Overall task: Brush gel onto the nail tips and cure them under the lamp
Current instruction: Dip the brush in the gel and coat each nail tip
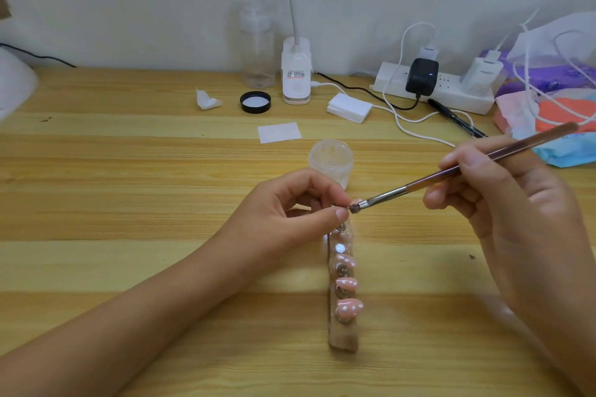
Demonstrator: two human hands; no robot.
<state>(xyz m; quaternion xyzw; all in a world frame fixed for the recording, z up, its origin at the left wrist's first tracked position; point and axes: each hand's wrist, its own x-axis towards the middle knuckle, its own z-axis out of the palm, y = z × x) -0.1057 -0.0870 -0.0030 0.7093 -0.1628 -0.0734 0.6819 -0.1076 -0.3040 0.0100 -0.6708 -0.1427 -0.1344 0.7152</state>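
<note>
- The brush (425, 180) is slanting through the air. Its long axis is running from the bristles at lower left to the handle end at upper right.
- The bristles are pointing at and touching one small pink nail tip (356, 202) over the middle of the table (129, 171).
- The left hand (290, 213) is pinching that tip's mount between thumb and forefinger.
- The right hand (503, 193) is gripping the brush handle like a pen.
- Three dotted nail tips (346, 284) are sitting on one clear strip (342, 338). They are pointing right, and the strip is running from near to far.
- One open jar (331, 161) is standing just behind the left fingers.
- Farther back, one black lid (255, 102), one clear bottle (258, 51) and one power strip (390, 82) are resting by the wall.
</note>
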